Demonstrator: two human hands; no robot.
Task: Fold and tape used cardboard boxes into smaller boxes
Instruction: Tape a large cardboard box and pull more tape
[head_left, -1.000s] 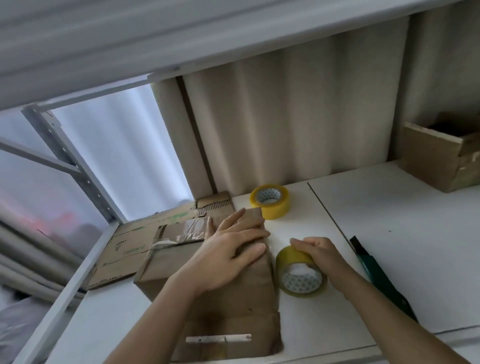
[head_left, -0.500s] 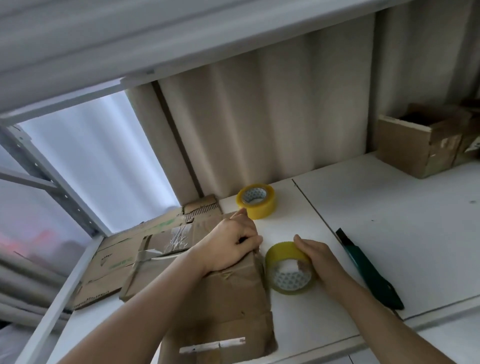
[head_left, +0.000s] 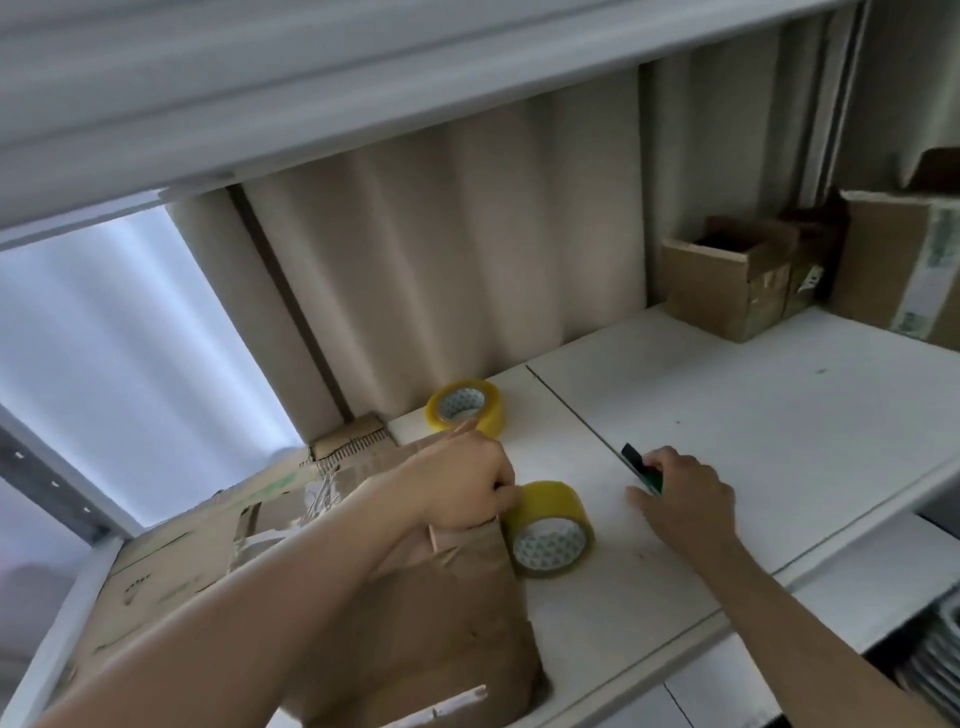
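Left hand (head_left: 470, 486) reaching in from seven o'clock, forearm stretched long across the frame, fingers curling round and gripping the top edge of the folded cardboard piece (head_left: 441, 613). Right hand (head_left: 685, 499) coming in from five o'clock, palm down, fingers bending over the green box cutter (head_left: 641, 467) on the white surface (head_left: 753, 415); whether actually clamping the cutter or only lying on it, impossible to tell.

Lying at six to seven o'clock of the frame, that brown cardboard piece: flattened, creased, edges worn, a strip of pale old tape showing near its lower end, its upper edge lifting slightly under the left hand. Resting partly on a larger flattened cardboard sheet (head_left: 197, 545) spreading toward nine o'clock, bearing faint green print and torn tape remains.

Standing on edge just at three o'clock of the left hand, touching the cardboard piece's side: a near yellow tape roll (head_left: 548, 527), patterned core facing the camera. Lying further back at twelve o'clock of that hand, near the corrugated wall: a far yellow tape roll (head_left: 465, 408).

Sitting at two o'clock against the wall, well apart from both hands: an open small box (head_left: 727, 288), with a taller carton (head_left: 904, 270) beside it at the frame edge.
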